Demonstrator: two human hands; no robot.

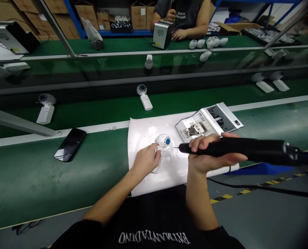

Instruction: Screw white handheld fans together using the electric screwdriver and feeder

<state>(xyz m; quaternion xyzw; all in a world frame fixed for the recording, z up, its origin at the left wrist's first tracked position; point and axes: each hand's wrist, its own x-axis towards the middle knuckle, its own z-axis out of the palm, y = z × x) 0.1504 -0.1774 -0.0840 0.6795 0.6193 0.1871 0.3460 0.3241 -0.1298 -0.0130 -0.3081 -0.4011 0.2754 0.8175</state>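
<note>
My left hand (146, 158) is closed around the flat white arm of a small white device with a round head (162, 141), which looks like a security camera. The head carries a blue centre and faces right on a white sheet (143, 180). In my right hand (205, 155) is a black electric screwdriver (231, 148), held level. Its thin bit points left and ends a short way right of the device's head, apart from it. Just beyond my right hand stands a silver screw feeder (205, 121) with a metal mechanism at its front.
A black phone (70, 144) lies on the green bench at left. Similar white devices (144, 97) rest on the green belt beyond. A power cord (237, 186) hangs at right. Across the line, a person (182, 20) sits behind another silver machine (161, 34).
</note>
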